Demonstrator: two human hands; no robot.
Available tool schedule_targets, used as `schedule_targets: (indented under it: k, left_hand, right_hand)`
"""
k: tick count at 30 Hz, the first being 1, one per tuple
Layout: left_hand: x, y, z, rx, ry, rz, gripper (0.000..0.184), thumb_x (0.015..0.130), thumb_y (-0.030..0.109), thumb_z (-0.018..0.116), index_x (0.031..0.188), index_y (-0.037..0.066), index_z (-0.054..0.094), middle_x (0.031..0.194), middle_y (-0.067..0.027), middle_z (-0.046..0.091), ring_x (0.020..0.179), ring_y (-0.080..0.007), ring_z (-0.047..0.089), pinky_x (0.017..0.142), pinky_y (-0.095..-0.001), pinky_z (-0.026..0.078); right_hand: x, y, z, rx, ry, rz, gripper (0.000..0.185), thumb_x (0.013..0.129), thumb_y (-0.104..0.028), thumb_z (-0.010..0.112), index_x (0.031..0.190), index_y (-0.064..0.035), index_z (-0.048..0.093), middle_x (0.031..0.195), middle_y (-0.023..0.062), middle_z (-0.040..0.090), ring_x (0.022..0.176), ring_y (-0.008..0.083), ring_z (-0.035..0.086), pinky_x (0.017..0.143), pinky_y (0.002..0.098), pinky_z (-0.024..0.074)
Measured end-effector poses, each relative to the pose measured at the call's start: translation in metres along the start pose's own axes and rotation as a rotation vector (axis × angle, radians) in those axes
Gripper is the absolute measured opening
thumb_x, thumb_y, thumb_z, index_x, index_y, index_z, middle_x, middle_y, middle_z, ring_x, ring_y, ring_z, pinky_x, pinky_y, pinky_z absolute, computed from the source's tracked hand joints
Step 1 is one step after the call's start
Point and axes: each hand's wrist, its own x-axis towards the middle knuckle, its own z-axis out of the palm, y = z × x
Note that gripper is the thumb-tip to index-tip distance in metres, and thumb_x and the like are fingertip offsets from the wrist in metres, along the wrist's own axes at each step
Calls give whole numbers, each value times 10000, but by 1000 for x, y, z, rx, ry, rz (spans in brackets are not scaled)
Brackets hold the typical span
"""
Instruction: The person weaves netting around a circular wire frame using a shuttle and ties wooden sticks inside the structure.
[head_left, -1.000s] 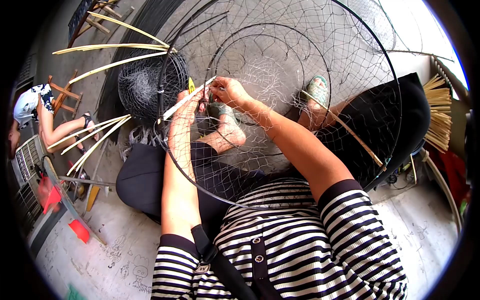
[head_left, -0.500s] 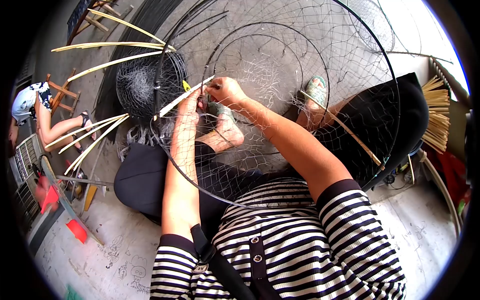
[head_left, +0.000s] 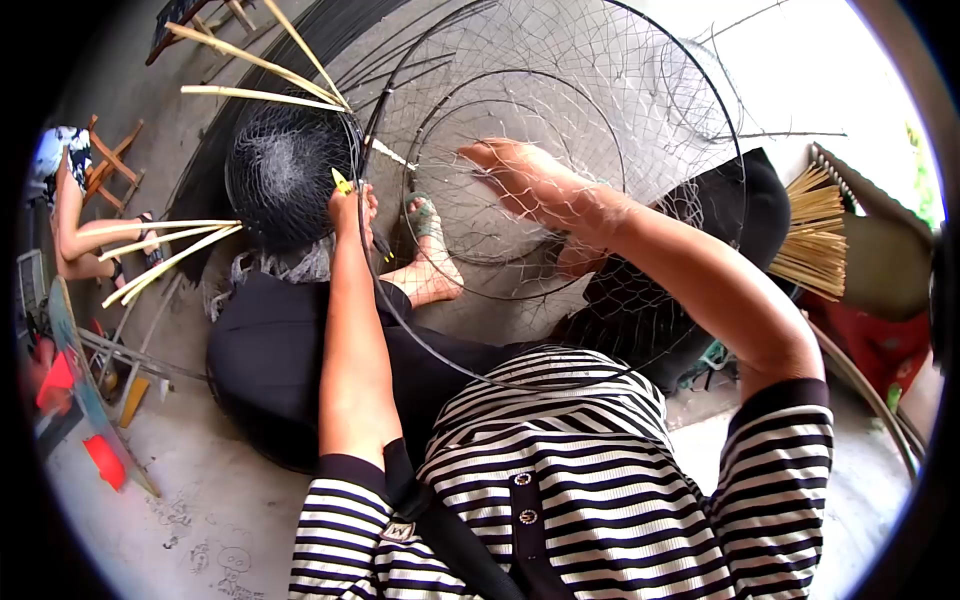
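Note:
My left hand [head_left: 352, 208] is closed around a yellow-and-black tool [head_left: 341, 182] at the left side of a large black hoop [head_left: 470, 378]. The tool's kind is not clear; its dark end shows below the fist. Wire netting [head_left: 560, 120] spans the hoop, with smaller rings inside. My right hand [head_left: 520, 172] is among the mesh right of the hoop's left side, somewhat blurred, its fingers stretched leftward. Strands cross over it, and nothing shows in its grip. Close above my left hand, a short pale stick [head_left: 392, 153] slants across the hoop.
A round bundle of dark netting [head_left: 285, 175] lies at the left, with pale split sticks [head_left: 265, 97] jutting from it. A bundle of sticks [head_left: 812, 235] stands at the right. Another person's leg [head_left: 80, 235] is near a wooden stool [head_left: 115, 165]. My sandalled foot [head_left: 432, 250] is below the hoop.
My right hand has left the hoop's side beside my left hand and moved right into the netting. The long pale stick by my left hand is no longer there. The view has shifted.

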Motion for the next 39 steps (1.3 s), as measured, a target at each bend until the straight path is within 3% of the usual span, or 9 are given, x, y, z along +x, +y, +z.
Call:
schedule_targets:
  k: [3,6,8,10,15,21,29,34,39]
  left_hand:
    - [2,0,-3,32,4,43,53,802,77,565,758,47,561,616,-45,560,403,-118,475,337,-242,350]
    - [-4,4,3,21,67,78,65,807,76,560,749,52,544,628,-38,551,414,-105,472,330,-228,312]
    - [-17,15,9,-17,66,62,72,810,78,566,752,48,535,597,-37,528,404,-102,462,323,-221,297]
    - [-10,10,5,-4,85,67,87,815,83,576,755,43,527,561,-37,505,387,-100,448,319,-217,289]
    - [-1,-9,-13,24,-170,99,88,846,111,606,831,41,555,711,-60,589,453,-100,498,333,-220,351]
    - [-34,17,-14,-39,-138,103,81,828,89,608,832,33,549,729,-63,601,453,-96,493,335,-225,338]
    - [-130,19,62,213,-496,19,68,766,95,632,754,37,599,576,-17,552,454,-68,487,377,-193,327]
    - [-205,29,93,-112,-632,-40,64,860,103,580,862,39,574,750,-45,607,540,-78,515,443,-201,372]
    - [-261,45,115,-283,-697,146,73,876,96,565,873,23,569,774,-28,576,585,-76,496,523,-208,393]
  right_hand:
    - [-52,-27,-53,1082,-107,582,595,911,-345,540,1356,0,349,1345,158,433,1227,202,442,1067,318,334]
    - [-80,-67,-102,759,-328,810,400,952,-218,473,1269,25,467,1187,164,575,1107,207,553,954,311,447]
    - [-80,-105,-126,-42,-511,682,317,952,-135,440,1210,31,519,1172,170,581,1071,218,574,922,300,469]
    - [-93,-166,-121,-407,-65,361,244,847,5,503,1076,22,584,1074,177,603,957,285,612,867,333,505]
    - [-54,-225,-18,-381,-21,71,619,724,-406,659,1108,56,513,948,118,551,934,232,530,800,336,426]
    - [-55,-192,-22,-891,-215,-323,315,760,-191,559,1032,-34,582,872,30,569,854,178,534,787,301,395]
    - [-73,-22,-161,-909,539,68,273,774,-49,574,1037,-91,631,1097,68,610,1132,227,492,959,383,358]
    - [-96,-73,-120,-639,711,145,265,811,-84,572,1076,-93,562,991,125,574,993,326,526,856,422,412]
    - [-146,-130,24,441,402,333,404,838,-88,624,1179,-33,414,739,84,546,700,146,547,620,288,459]
